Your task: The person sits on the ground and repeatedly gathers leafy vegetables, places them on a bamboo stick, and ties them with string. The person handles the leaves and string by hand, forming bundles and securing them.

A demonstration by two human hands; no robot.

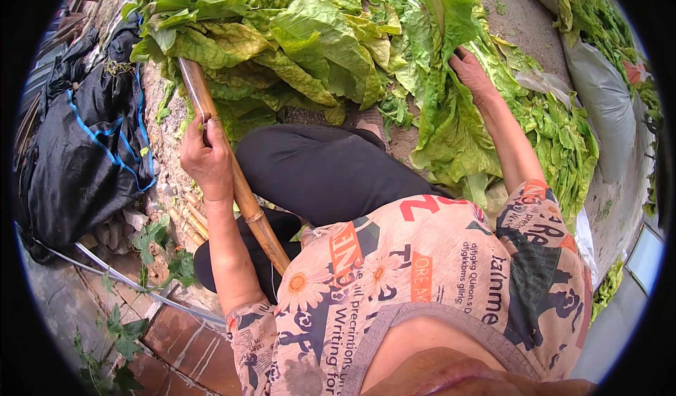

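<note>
My left hand (207, 158) is at the side of a bamboo pole (248, 206), thumb and finger pinched on a thin pale string (205, 123) against the pole. The pole slants from my lap up to the left, and its far end disappears under a thick bunch of large yellow-green leaves (317, 42) that look like tobacco. On the right, my right hand (471, 73) grips broad green leaves (449, 116) that stand up and hang down in front of it. Its fingertips are partly hidden by the leaf edge.
More leaves (560, 137) are heaped at my right, beside a grey plastic sheet (602, 100). Black netting with blue trim (84, 147) lies at the left. Bamboo pieces (190, 216), a climbing vine (124, 332) and red tiles (185, 343) are at lower left.
</note>
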